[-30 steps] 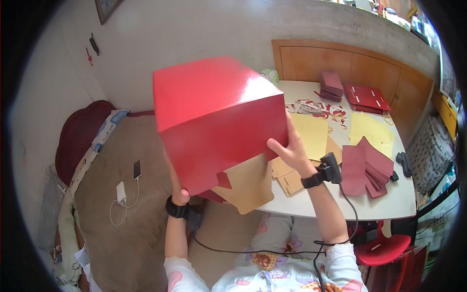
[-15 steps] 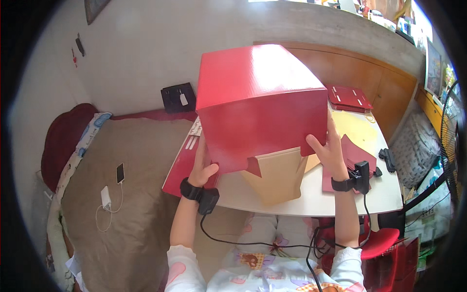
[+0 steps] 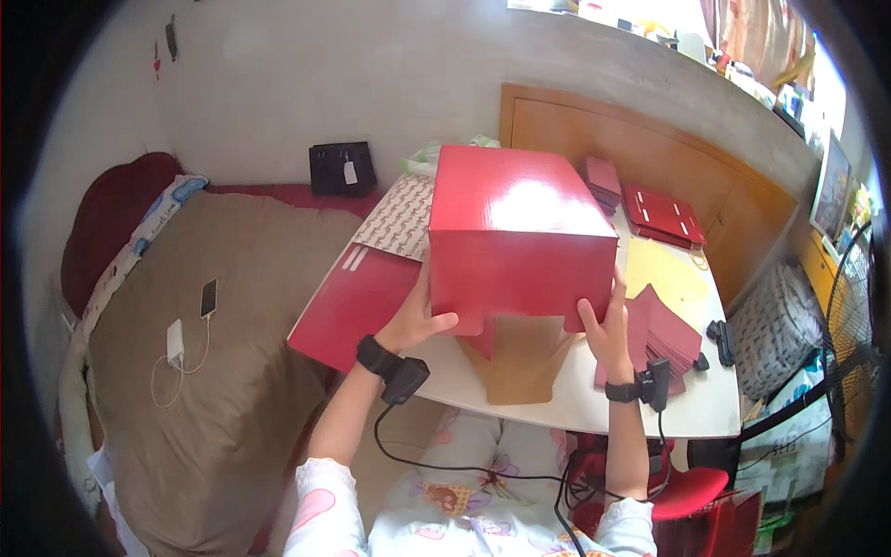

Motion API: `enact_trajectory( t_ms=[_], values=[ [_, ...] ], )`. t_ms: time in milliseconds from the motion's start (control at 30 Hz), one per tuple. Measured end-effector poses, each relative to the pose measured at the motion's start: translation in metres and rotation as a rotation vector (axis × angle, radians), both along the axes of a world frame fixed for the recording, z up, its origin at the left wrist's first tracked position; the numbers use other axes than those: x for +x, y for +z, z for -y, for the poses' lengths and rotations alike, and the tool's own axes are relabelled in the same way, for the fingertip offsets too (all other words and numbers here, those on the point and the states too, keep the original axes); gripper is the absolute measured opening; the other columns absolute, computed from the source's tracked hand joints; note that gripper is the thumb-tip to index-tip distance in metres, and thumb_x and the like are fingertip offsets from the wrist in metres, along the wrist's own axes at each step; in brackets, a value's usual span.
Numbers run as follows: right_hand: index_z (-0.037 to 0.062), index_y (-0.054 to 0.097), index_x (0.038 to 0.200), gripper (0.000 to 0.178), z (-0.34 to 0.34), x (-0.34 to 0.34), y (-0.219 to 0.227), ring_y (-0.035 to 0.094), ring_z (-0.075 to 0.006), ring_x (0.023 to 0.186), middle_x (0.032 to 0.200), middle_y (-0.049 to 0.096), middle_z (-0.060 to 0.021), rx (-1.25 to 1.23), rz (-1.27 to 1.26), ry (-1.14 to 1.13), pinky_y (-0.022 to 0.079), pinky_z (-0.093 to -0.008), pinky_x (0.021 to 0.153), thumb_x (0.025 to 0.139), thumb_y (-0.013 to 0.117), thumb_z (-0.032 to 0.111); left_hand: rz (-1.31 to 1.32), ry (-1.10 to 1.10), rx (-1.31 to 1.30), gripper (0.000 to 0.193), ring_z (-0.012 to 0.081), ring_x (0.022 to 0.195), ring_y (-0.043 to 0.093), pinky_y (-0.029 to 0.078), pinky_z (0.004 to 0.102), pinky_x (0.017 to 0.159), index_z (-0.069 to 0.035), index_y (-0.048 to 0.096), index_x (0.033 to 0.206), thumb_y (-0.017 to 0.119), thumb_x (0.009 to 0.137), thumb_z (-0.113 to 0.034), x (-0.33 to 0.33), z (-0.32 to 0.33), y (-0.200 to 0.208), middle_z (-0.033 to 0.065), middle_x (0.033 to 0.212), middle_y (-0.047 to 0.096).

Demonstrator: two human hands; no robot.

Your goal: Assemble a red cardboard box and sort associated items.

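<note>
Head view: both hands are on the job, one big glossy red box between them. It's held in front of the body, above the front part of the white table; from where I stand I can't tell if any of it touches the top. Top and front walls face me, glare on the top. A tan panel shows below the front wall, narrowing downward.

Left hand: gripping the box at its lower left corner, thumb lying across the front near the bottom edge, most fingers hidden. Right hand: gripping the lower right corner, thumb on the front wall, fingers up along the side. Each wrist carries a black strap with a small cabled unit.

Left of the box: flat red sheet, overhanging the table edge, with a patterned sheet behind it. Right: fanned dark red pieces near the right hand, yellow sheet beyond, flat red stack with white strips further back, smaller dark red stack beside that.

Off to the left, a bed with phone and white power bank, cable attached. Black bag against the wall.
</note>
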State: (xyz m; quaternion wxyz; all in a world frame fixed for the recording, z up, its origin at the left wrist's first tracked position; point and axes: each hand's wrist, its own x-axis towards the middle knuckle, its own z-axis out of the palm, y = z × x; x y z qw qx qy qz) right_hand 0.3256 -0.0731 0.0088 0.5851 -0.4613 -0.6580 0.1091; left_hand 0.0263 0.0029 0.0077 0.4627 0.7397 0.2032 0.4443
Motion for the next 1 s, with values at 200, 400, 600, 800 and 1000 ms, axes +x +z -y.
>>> enact_trajectory(
  t_ms=[200,400,600,800,1000],
  values=[
    [0.0040,0.023,0.138,0.069,-0.001,0.003,-0.018,0.045,-0.0301,0.120,0.133,0.040,-0.0236,0.045,0.016,0.031,0.038,-0.0387,0.098,0.082,0.062,0.008,0.027,0.108,0.014,0.101,0.0281,0.139,0.013,0.014,0.0415,0.111,0.000,-0.001,0.144,0.068,0.076,-0.029,0.003,0.008,-0.005,0.0196,0.149,0.013],
    [0.0008,0.052,0.111,0.040,0.010,0.010,-0.026,0.038,-0.0277,0.127,0.139,0.033,-0.0192,0.031,-0.095,0.082,0.032,-0.0418,0.103,0.076,0.069,0.010,0.041,0.308,0.164,0.086,0.0248,0.129,0.032,0.028,0.0392,0.106,-0.001,0.017,0.140,0.071,0.075,-0.020,-0.001,0.023,-0.011,0.0157,0.138,0.032],
    [-0.0005,0.060,0.111,0.039,0.010,0.003,-0.017,0.033,-0.0256,0.130,0.142,0.030,-0.0173,0.001,-0.128,0.194,0.029,-0.0399,0.105,0.075,0.070,0.011,0.123,0.364,0.193,0.077,0.0267,0.126,0.036,0.033,0.0412,0.103,-0.001,0.028,0.134,0.072,0.073,-0.016,0.011,0.030,-0.020,0.0175,0.135,0.035],
    [-0.0006,0.059,0.114,0.038,0.001,0.020,-0.018,0.034,-0.0228,0.128,0.141,0.030,-0.0147,-0.123,-0.153,0.247,0.029,-0.0350,0.103,0.079,0.068,0.010,0.023,0.485,0.404,0.061,0.0287,0.122,0.039,0.036,0.0405,0.100,-0.001,0.045,0.124,0.074,0.073,-0.018,0.020,0.021,-0.014,0.0169,0.129,0.037],
    [-0.0029,0.059,0.108,0.027,-0.005,0.016,-0.006,0.045,-0.0161,0.112,0.127,0.042,-0.0080,-0.081,-0.193,0.211,0.040,-0.0290,0.092,0.083,0.063,0.008,0.026,0.545,0.404,0.054,0.0287,0.118,0.042,0.040,0.0402,0.096,0.000,0.050,0.118,0.075,0.073,-0.018,0.028,0.009,-0.018,0.0154,0.123,0.039]
  ],
)
